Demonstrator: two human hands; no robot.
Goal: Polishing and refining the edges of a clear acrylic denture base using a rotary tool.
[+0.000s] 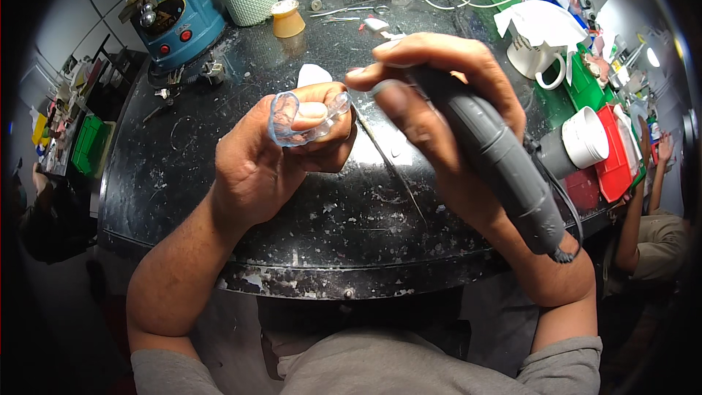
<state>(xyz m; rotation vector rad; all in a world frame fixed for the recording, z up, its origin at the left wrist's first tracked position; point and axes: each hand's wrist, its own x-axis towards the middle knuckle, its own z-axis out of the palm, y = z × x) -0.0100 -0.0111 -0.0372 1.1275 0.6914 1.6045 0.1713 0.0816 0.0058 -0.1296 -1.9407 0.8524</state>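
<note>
"What is the left hand doing?"
"The left hand (252, 152) holds a clear plastic arch (301, 135), U-shaped, raised above the black bench (351, 245). The thumb lies inside the curve with bent fingers behind, clamped on the plastic."

"Why that grip?"
"Probably to steady something thin while leaving the curve's outer edge uncovered on the left."

"And the right hand?"
"The right hand (431, 135) is wrapped around a thick grey handpiece (488, 139), fingers closed on its front part. Its body slopes back toward the person, which seems to leave the cable (580, 228) hanging off to the side, away from the arch."

"Does the tool touch the plastic?"
"I cannot tell; the fingers hide its front end. The hands are close, perhaps so one can brace the other."

"What lies nearby?"
"A thin rod (374, 134) lies between the forearms. A blue machine (179, 18) and a pale green pot (248, 0) stand farther back, likely leaving elbow room."
</note>
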